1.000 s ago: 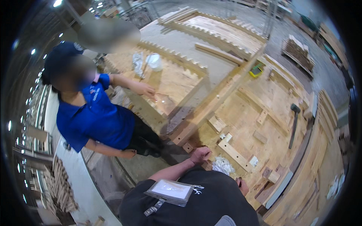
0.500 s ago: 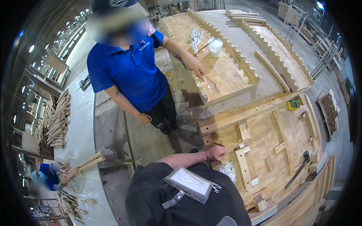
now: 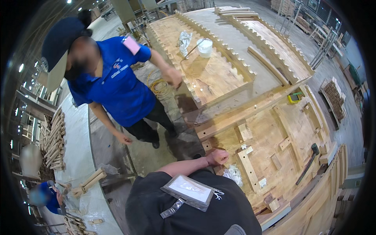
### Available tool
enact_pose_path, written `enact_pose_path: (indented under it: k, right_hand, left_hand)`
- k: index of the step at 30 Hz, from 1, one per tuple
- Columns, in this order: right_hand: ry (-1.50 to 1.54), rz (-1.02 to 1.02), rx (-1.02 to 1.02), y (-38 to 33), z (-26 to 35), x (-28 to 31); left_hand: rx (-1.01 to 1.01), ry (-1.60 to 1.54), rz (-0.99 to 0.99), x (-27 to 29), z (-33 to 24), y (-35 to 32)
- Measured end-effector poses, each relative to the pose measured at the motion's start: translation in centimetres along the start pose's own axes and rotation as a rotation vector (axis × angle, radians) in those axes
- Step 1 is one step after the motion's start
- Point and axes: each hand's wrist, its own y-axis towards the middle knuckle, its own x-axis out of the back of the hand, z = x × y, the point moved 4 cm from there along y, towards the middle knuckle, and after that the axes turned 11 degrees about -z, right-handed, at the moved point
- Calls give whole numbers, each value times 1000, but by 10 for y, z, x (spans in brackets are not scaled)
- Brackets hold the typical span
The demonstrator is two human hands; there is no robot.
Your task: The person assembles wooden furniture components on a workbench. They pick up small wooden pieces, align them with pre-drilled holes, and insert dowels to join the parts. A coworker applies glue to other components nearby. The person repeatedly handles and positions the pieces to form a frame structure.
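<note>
The person's left hand (image 3: 217, 157) is curling into a narrow fist on the edge of the curved wooden jig table (image 3: 282, 129), touching a short wooden block (image 3: 246, 166) that is lying at its 3 o'clock, long axis running 12 to 6. The right hand is not showing, so I cannot tell its state. One crumpled plastic bag (image 3: 234, 173) is sitting at 5 o'clock of the fist. One hammer (image 3: 308, 163) is lying well apart at 3 o'clock. One co-worker in a blue shirt (image 3: 117, 88) is standing at 11 o'clock.
</note>
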Motion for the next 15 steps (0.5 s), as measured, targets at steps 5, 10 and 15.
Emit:
enact_pose_path:
  k: [5, 10, 15]
  right_hand:
    - [-14, -14, -16, -4, -6, -1]
    - [-34, -31, -35, -14, -22, 0]
    - [77, -38, 5, -13, 21, 19]
  left_hand:
    - [-32, -2, -5, 2, -3, 3]
    - [-30, -21, -15, -1, -8, 0]
    - [-14, 28, 30, 2, -14, -2]
